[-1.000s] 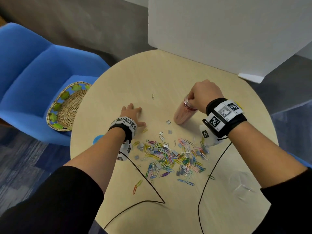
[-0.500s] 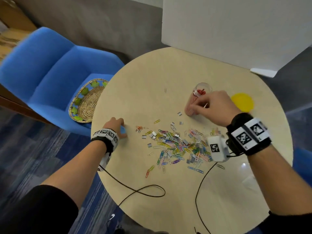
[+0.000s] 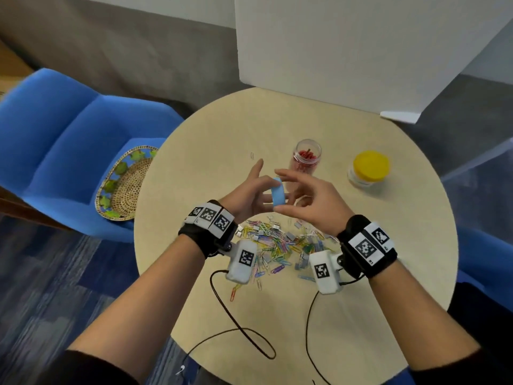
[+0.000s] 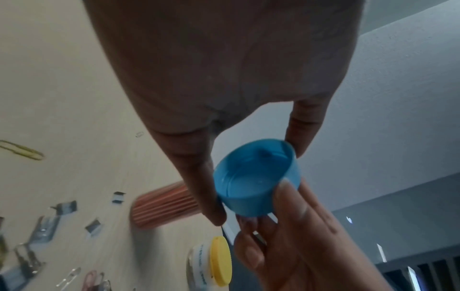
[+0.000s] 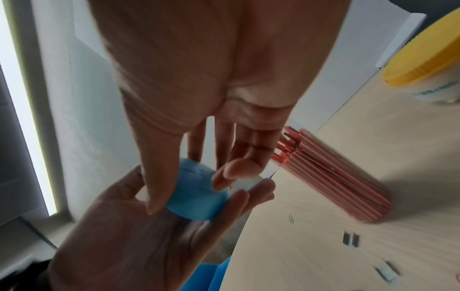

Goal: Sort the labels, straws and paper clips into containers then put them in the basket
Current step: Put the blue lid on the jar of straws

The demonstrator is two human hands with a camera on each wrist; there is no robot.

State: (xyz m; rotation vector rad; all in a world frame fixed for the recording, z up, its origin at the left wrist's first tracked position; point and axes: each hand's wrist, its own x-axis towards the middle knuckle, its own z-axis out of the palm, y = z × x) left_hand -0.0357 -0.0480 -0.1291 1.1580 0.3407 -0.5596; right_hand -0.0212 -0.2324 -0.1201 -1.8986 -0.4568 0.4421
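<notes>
A blue lid [image 3: 278, 193] is held above the table between both hands. My left hand [image 3: 259, 190] pinches its rim from the left; in the left wrist view the lid [image 4: 256, 179] shows its hollow side between two fingers [image 4: 201, 183]. My right hand [image 3: 288, 190] pinches it from the right, thumb below and a finger on top. The lidless clear jar of red straws [image 3: 306, 158] stands just behind the hands. A pile of coloured paper clips and small metal pieces [image 3: 280, 244] lies under the wrists. The woven basket [image 3: 125, 184] sits on the blue chair.
A jar with a yellow lid [image 3: 367, 169] stands at the right of the round table [image 3: 361, 301]. A white board [image 3: 347, 51] stands behind the table's far edge. The blue chair [image 3: 69, 151] is at the left. Two black cables [image 3: 241, 332] trail over the near table.
My left hand picked the blue lid up from the table's left edge and carried it to the middle. My right hand left the straw jar and took hold of the lid too.
</notes>
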